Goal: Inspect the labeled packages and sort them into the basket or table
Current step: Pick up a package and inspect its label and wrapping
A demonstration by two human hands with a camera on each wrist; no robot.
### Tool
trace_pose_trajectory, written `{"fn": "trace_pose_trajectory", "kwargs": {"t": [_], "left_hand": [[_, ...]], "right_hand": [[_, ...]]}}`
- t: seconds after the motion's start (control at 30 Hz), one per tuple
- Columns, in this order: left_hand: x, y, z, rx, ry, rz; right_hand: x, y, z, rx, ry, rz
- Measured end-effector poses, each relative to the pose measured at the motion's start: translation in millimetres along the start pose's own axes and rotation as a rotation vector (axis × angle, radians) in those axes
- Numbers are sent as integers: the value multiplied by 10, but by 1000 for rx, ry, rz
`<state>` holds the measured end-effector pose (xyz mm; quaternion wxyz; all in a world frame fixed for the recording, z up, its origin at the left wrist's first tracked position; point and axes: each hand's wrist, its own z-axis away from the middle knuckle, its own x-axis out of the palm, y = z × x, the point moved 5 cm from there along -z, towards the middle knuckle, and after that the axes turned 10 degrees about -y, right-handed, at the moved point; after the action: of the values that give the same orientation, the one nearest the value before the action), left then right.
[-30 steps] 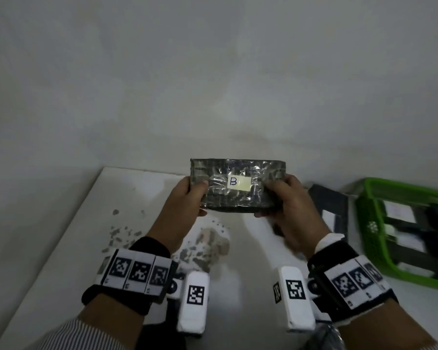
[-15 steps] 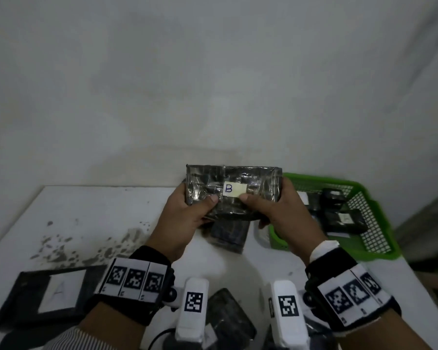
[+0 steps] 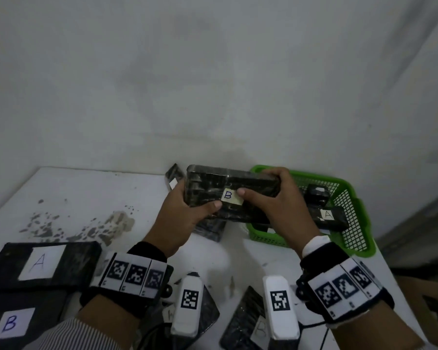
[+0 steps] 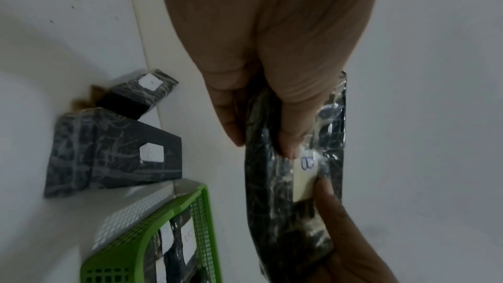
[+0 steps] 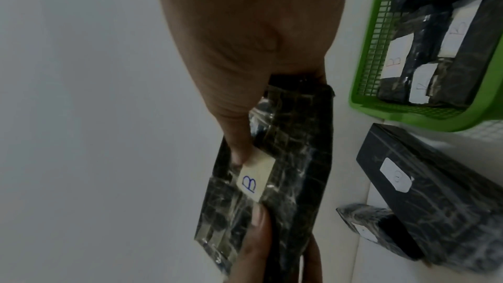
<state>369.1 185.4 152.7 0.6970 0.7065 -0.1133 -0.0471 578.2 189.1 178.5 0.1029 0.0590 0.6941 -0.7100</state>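
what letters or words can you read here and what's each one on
"B": label on held package, gripped by both hands
"A": package in green basket
"A": flat package, table's left
"B": package at near-left corner
"B", faint: package near right wrist
Other basket and table labels: too blurred.

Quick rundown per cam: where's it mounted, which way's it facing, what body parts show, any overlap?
Head: on the head, facing forward-down at table; left hand, right hand and both wrists show.
Left wrist: along the left hand toward package; its fingers and the right thumb show.
Right wrist: along the right hand; its fingers and the left thumb show.
Shared: B label, basket.
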Motion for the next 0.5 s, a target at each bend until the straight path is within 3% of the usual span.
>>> {"fn": "trace_pose_trajectory", "kwargs": {"t": [0.2, 0.37, 0.5], "left_hand": [[-80, 98, -15, 15, -20, 35], [-154, 71, -51, 39, 18, -104], [-130, 48, -17, 28, -26, -91]], "right_hand": [[-61, 66, 20, -76, -44, 61], [9, 126, -11, -28, -106, 221], [25, 28, -38, -13, -144, 265]]}}
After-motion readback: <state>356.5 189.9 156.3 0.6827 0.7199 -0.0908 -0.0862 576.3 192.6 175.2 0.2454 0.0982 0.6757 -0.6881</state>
